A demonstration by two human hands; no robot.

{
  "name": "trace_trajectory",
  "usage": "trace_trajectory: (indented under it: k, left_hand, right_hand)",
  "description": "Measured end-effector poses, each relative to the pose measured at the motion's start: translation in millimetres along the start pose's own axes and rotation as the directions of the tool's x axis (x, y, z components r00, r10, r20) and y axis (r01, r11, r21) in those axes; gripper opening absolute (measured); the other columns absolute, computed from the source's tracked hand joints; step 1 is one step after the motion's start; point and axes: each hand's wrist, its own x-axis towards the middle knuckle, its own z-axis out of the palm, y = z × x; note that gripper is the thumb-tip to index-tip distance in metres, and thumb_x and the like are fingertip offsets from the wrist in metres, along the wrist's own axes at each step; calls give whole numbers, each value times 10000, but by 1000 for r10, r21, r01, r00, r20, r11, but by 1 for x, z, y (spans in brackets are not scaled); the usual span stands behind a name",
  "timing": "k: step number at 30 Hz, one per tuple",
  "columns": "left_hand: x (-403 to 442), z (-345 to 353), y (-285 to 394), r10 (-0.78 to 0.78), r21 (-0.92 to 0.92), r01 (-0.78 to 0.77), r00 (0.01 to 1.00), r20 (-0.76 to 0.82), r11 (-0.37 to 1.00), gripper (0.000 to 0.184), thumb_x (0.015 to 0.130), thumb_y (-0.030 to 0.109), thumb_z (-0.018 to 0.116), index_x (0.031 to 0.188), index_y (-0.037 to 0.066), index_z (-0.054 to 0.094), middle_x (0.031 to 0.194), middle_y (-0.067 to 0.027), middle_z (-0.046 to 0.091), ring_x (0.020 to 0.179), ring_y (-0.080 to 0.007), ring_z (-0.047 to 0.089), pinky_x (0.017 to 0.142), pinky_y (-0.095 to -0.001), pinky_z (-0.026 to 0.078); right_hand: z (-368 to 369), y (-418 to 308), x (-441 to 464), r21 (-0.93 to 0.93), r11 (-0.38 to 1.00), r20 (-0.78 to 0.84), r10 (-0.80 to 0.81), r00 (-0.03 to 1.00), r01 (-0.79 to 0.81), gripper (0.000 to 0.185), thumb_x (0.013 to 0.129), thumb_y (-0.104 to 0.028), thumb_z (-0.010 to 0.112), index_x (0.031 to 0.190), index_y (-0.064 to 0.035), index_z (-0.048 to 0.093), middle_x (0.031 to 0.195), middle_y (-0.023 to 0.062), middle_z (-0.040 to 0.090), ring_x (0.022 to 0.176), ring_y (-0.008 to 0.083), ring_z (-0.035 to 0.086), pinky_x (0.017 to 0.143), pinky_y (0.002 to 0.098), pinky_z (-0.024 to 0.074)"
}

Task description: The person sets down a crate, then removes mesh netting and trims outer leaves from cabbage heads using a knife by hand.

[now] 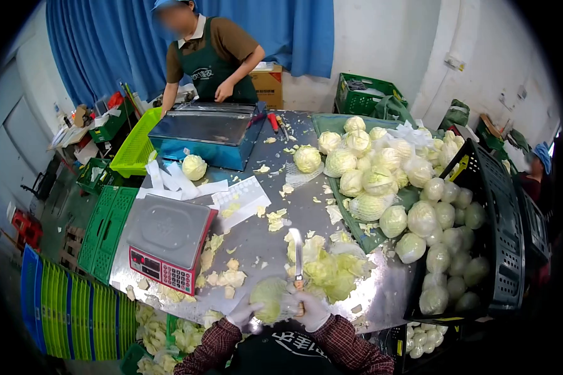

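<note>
Left hand [244, 310], gloved: fingers closed against a cabbage [268, 301], lower centre of frame. Right hand [314, 312], gloved: fingers wrapped round the grip of a knife [299, 259], blade pointing up-frame. Loose leaves [336, 275] lie just right of the blade. Scale [169, 225]: left of centre. Cabbage pile [377, 180]: right of centre. Dark crate [505, 231], holding wrapped cabbages [438, 257]: far right.

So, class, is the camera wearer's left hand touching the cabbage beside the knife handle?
Touching. The head view shows the left hand against the left side of the cabbage, with no gap visible between them.
</note>
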Motion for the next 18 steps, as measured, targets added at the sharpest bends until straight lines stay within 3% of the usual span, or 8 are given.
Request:
trace_trajectory:
  k: [5,6,7,9,10,11,14,18]
  left_hand:
    - [30,0,-33,99,-600,132,936,338,789,740,837,370,645,1436,93,311,1394,-153,441,1261,-301,456,1052,-427,389]
    - [42,-18,-48,329,95,-360,913,243,928,716,868,371,612,1437,73,294,1397,-151,440,1250,-291,471,1041,-433,406]
    - [34,2,-28,382,366,-445,894,234,817,699,883,423,569,1439,94,301,1410,-149,427,1269,-302,448,1058,-446,387]
    - [26,31,6,451,597,-490,863,229,635,687,898,474,527,1441,115,307,1423,-147,413,1287,-314,425,1075,-458,367]
    - [27,30,15,379,53,-384,922,84,922,675,912,481,499,1435,98,309,1423,-146,412,1280,-314,433,1071,-457,376]
    - [25,33,20,229,-532,-181,973,24,827,666,926,488,471,1428,80,311,1423,-145,410,1273,-314,441,1067,-456,384]
    - [31,40,9,183,-348,-232,969,-167,908,659,912,489,502,1378,41,370,1344,-137,488,1187,-301,517,979,-458,455]
    - [32,49,0,224,-244,-295,933,-280,924,633,899,496,517,1343,55,419,1264,-123,550,1127,-291,556,897,-451,492]
  right_hand:
    - [94,-66,-47,-4,913,274,-391,879,408,89,831,-8,472,855,-92,490,653,-7,463,547,81,443,456,217,348]
    - [105,-94,-63,-126,774,228,-586,778,621,67,830,-27,490,838,-93,501,641,-14,463,527,81,430,460,217,349]
    - [107,-113,-79,-262,580,205,-748,631,772,48,829,-47,508,821,-94,513,630,-21,464,508,81,418,463,218,350]
    - [71,-137,-88,-840,294,-119,-920,374,456,45,840,-105,550,802,-98,528,661,-31,485,548,59,420,495,231,369]
    - [44,-143,-83,-992,7,41,-927,372,127,116,839,-166,613,821,-84,533,668,-47,473,569,52,412,518,228,366]
    - [45,-124,-78,-997,-69,74,-899,432,29,192,817,-206,685,850,-80,543,689,-45,495,585,70,444,539,209,376]
    - [44,-43,-43,-927,-360,325,-622,712,108,586,640,-380,842,1044,-65,557,1004,110,555,857,179,580,691,323,488]
    - [26,7,-14,-882,-463,264,-637,724,-85,621,707,-410,793,1146,-57,531,959,114,578,876,220,601,733,343,495]
